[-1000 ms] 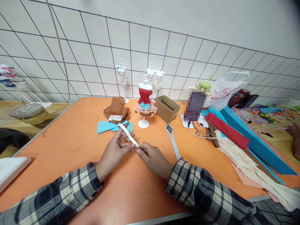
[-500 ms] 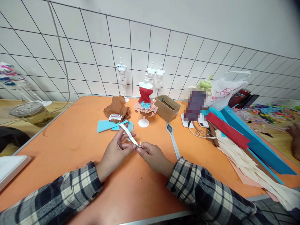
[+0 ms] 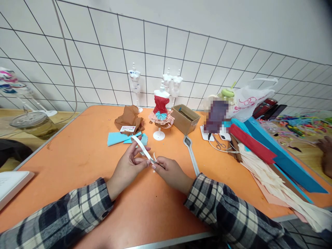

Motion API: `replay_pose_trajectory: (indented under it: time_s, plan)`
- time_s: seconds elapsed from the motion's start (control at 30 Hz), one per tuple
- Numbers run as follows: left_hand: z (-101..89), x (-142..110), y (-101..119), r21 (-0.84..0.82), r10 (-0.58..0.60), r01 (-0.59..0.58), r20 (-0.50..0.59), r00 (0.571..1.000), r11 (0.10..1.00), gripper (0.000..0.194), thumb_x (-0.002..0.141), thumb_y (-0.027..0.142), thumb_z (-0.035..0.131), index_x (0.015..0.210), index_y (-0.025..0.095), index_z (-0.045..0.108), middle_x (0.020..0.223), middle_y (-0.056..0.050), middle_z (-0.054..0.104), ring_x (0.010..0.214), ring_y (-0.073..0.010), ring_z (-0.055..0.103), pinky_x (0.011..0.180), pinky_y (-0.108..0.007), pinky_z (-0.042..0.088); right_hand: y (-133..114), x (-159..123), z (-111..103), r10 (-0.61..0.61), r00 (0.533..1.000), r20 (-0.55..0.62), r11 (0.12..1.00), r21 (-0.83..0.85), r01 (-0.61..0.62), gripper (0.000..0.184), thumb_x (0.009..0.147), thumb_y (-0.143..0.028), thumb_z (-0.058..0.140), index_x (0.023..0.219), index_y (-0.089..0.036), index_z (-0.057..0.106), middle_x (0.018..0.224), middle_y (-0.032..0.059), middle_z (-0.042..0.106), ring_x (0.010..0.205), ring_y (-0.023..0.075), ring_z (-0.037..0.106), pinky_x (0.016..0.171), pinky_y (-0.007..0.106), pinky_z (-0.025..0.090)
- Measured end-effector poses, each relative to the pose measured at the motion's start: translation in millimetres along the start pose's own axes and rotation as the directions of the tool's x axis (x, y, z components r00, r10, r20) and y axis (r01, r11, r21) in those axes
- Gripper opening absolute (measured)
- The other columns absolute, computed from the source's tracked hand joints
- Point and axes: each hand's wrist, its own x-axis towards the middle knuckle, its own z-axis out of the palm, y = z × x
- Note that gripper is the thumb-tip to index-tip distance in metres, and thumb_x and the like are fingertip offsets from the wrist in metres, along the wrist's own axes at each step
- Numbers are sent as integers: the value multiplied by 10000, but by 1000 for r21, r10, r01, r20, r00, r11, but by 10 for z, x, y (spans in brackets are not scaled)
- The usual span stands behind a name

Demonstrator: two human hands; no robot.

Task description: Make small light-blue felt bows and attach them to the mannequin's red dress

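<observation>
Mid-frame, above the orange counter [image 3: 145, 211], the left hand [image 3: 129, 165] pinches a curved white strip [image 3: 141, 146]; the right hand [image 3: 169, 171] grips a small metallic tool [image 3: 154, 161] at its lower end. This looks like trimming, calling for a steady strip.

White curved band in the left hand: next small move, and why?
Probably pinch the thin white curl and ease it clear of the white curved band: the left hand steadies the band, and the curl's tip stands up free, close to the fingertips of the right hand.
</observation>
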Motion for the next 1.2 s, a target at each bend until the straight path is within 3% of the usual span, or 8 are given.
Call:
replay_pose_trajectory:
  time_s: [0.13,0.27,0.4,0.53,0.63,0.93,1.13,1.2]
  plan:
    - [-12,24,10,4,-19,19,16,1000,1000,886,676,273,771,1423,271,296,1272,-105,541,625,-103,685,688,-298,556,-16,-19,-94,26,1000,8,996,-89,-25,272,899,-459,509,939,-204,594,704,-33,567,634,120,506,570,225,336]
    - [-39,49,23,9,-19,18,37,999,1000,958,688,261,766,1470,303,214,1266,-97,547,628,-93,674,696,-291,550,11,-39,-211,64,998,14,989,-137,-62,543,870,-498,555,1329,-218,483,1039,69,681,893,205,623,729,291,442]
    - [-74,68,47,6,20,-20,33,999,1000,950,714,275,750,1480,297,189,1251,-93,549,673,-111,681,746,-312,549,88,1,-316,65,997,-28,990,-123,-68,462,881,-471,535,1253,-200,575,1192,95,648,1016,218,614,841,312,451]
    - [-59,51,72,-1,8,-8,27,1000,1000,923,731,279,738,1479,288,197,1229,-93,556,716,-135,693,771,-332,549,99,42,-344,97,971,-217,995,-10,-102,398,842,-408,585,1171,-185,614,832,21,645,693,151,558,655,268,427]
    - [-17,13,75,-15,-1,1,58,998,1000,929,733,269,736,1483,317,190,1274,-94,532,701,-118,683,778,-340,552,52,31,-260,44,983,-180,997,73,-32,379,854,-435,570,1141,-196,634,575,-63,431,528,108,392,532,235,322]
    - [5,-47,63,-63,-12,21,136,991,998,892,767,251,706,1498,352,205,1267,-98,532,686,-112,636,722,-343,550,25,20,-152,4,985,-171,999,-41,-11,179,835,-347,572,811,-182,637,589,-56,466,559,100,422,549,227,303]
    - [-4,-35,72,-65,17,-10,102,995,998,905,760,246,723,1491,338,197,1242,-81,537,748,-118,648,791,-338,542,21,-1,-186,45,971,-233,999,29,-40,449,845,-383,577,1249,-206,498,660,-50,509,589,126,468,590,244,357]
    - [-16,-21,74,-45,30,-28,50,998,999,842,764,264,722,1465,309,257,1250,-86,537,762,-131,659,796,-340,540,-19,-51,-192,8,978,-206,995,103,14,344,920,-434,458,1167,-200,504,617,-60,455,542,114,423,551,233,338]
